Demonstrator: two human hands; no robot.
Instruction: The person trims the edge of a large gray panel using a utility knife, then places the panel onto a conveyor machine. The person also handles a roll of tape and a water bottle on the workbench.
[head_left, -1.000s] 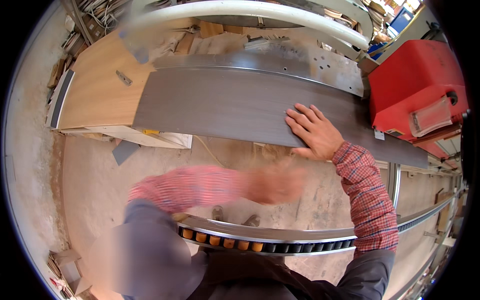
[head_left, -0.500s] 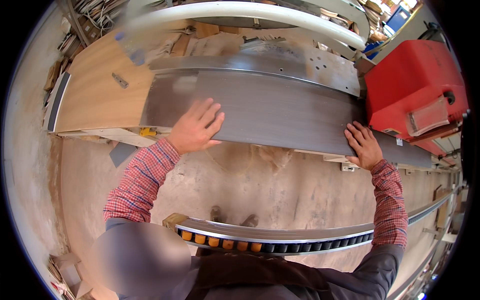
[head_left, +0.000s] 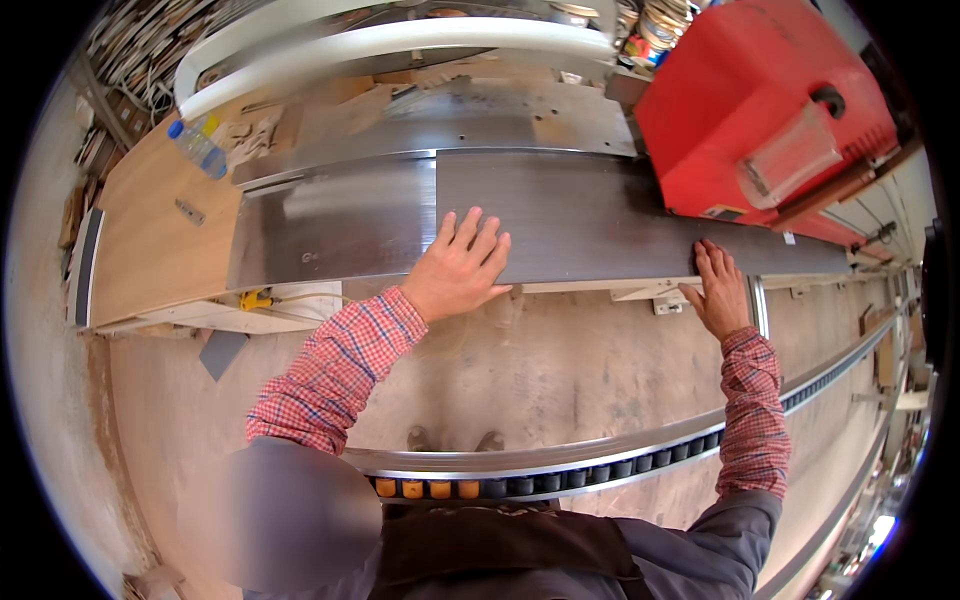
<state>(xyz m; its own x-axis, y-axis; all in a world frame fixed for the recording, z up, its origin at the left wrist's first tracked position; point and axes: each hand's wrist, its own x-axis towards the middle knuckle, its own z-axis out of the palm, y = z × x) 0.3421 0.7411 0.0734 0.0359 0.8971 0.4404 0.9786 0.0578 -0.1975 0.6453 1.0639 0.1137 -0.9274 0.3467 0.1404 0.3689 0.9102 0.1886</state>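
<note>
A long dark grey board lies flat on a metal machine bed, its right part passing beneath a red machine housing. My left hand is spread on the board's near left corner, palm down with fingers pointing away from me. Farther right, my right hand rests its outstretched fingertips on the near edge, close to the housing. Neither hand is wrapped round anything. How far the board reaches under the housing is hidden.
A wooden tabletop adjoins the bed on the left, holding a utility knife and a water bottle. A white tube arches along the back. Close to my body runs a roller rail. A grey offcut lies on the floor.
The board has slid right along the bed, baring more metal at its left end. My left hand has travelled right with it; my right hand stays near the housing. The view has shifted.
</note>
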